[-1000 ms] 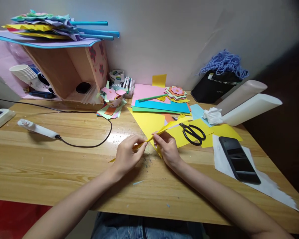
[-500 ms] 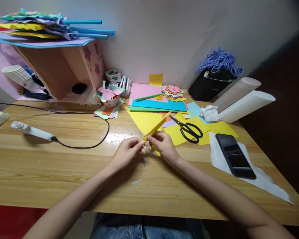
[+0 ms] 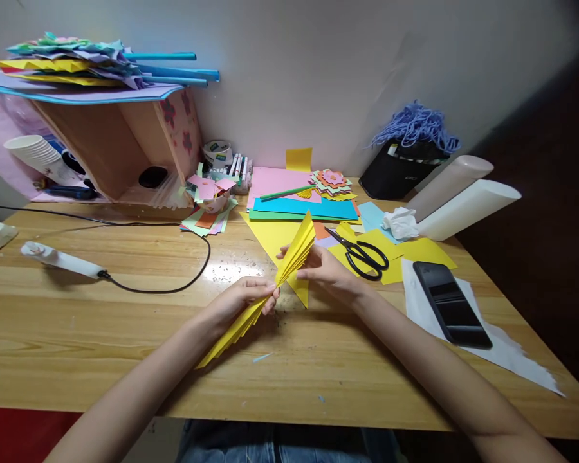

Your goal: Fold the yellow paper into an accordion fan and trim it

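A pleated yellow paper strip (image 3: 296,251), folded like an accordion, is held over the wooden table (image 3: 77,321) at its middle. My left hand (image 3: 244,302) pinches it at the centre, and its lower half fans out under my left wrist. My right hand (image 3: 325,270) grips the upper half, which spreads open like a fan. Under the fan lies a flat yellow triangle of paper (image 3: 270,235).
Black scissors (image 3: 361,254) lie on yellow sheets just right of my hands. A black phone (image 3: 451,303) rests on white paper. Coloured paper sheets (image 3: 299,204), paper flowers (image 3: 331,182), a glue gun (image 3: 60,258) with cord, a wooden box (image 3: 120,145) and a black holder with blue yarn (image 3: 405,161) ring the table.
The folded yellow strip, held flat and narrow before, has been bent at its middle and both halves now fan open. My right hand moved up to the upper half.
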A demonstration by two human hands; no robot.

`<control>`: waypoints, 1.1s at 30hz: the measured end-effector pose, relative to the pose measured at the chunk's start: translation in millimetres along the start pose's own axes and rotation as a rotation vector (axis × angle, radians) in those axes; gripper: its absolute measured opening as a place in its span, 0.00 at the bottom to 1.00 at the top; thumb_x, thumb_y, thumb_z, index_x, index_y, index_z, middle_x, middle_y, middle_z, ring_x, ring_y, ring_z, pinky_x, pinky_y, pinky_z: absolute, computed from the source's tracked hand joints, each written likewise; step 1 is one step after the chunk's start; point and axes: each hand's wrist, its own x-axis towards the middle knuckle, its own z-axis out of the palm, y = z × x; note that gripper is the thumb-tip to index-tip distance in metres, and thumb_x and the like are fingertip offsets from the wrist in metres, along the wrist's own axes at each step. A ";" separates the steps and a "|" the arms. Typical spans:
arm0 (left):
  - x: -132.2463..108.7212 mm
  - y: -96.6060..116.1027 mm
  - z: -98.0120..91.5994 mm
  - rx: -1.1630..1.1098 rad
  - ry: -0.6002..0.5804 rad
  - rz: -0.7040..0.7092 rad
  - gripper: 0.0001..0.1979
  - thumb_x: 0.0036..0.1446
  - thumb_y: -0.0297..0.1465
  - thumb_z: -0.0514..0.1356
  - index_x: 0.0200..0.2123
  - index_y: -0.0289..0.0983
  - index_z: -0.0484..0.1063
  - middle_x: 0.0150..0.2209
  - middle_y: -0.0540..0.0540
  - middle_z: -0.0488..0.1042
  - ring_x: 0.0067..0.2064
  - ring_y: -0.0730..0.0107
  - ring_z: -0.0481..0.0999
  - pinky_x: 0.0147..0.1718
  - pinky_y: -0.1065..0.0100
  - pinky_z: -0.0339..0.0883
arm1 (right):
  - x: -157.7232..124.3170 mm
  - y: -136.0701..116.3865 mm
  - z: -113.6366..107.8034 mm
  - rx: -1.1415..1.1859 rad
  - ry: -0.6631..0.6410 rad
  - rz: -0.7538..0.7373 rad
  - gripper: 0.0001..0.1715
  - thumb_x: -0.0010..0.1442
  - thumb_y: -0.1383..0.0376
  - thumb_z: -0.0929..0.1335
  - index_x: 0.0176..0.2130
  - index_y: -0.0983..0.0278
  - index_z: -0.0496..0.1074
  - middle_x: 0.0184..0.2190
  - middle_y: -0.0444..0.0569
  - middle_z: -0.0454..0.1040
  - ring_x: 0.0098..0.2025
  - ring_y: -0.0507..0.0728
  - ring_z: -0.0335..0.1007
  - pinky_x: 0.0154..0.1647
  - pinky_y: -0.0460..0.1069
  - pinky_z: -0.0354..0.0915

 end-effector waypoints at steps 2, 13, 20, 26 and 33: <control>-0.3 -0.8 1.0 -0.001 -0.041 -0.001 0.12 0.50 0.36 0.62 0.24 0.32 0.71 0.19 0.51 0.68 0.23 0.80 0.64 0.26 0.76 0.56 | -2.2 2.5 4.6 0.003 -0.068 0.070 0.23 0.41 0.64 0.77 0.40 0.62 0.75 0.38 0.48 0.76 0.41 0.55 0.72 0.45 0.51 0.67; -5.4 3.2 12.4 0.140 -0.017 0.023 0.14 0.55 0.41 0.58 0.29 0.34 0.70 0.23 0.52 0.66 0.25 0.79 0.63 0.28 0.74 0.54 | -5.1 14.2 15.2 0.052 -0.058 0.028 0.13 0.47 0.63 0.74 0.36 0.62 0.76 0.32 0.45 0.76 0.32 0.51 0.72 0.44 0.49 0.65; -3.3 2.0 10.0 0.161 0.035 0.044 0.15 0.54 0.42 0.59 0.30 0.34 0.72 0.21 0.51 0.68 0.25 0.78 0.65 0.26 0.74 0.54 | -4.5 15.5 14.7 0.044 -0.044 0.052 0.15 0.48 0.63 0.74 0.39 0.62 0.76 0.33 0.47 0.77 0.33 0.51 0.72 0.46 0.50 0.65; -3.8 3.0 11.1 0.147 0.068 0.044 0.16 0.54 0.42 0.58 0.32 0.34 0.75 0.22 0.50 0.70 0.24 0.77 0.65 0.27 0.73 0.57 | -3.7 19.2 14.3 -0.015 0.015 0.046 0.15 0.48 0.61 0.74 0.38 0.63 0.76 0.30 0.46 0.77 0.35 0.53 0.72 0.42 0.51 0.67; -2.6 -1.4 7.7 0.264 0.151 0.080 0.18 0.53 0.44 0.58 0.35 0.34 0.77 0.31 0.44 0.75 0.30 0.72 0.70 0.29 0.72 0.58 | -4.5 21.7 17.4 0.046 0.041 0.099 0.15 0.46 0.59 0.74 0.35 0.63 0.77 0.33 0.48 0.76 0.31 0.52 0.71 0.33 0.48 0.68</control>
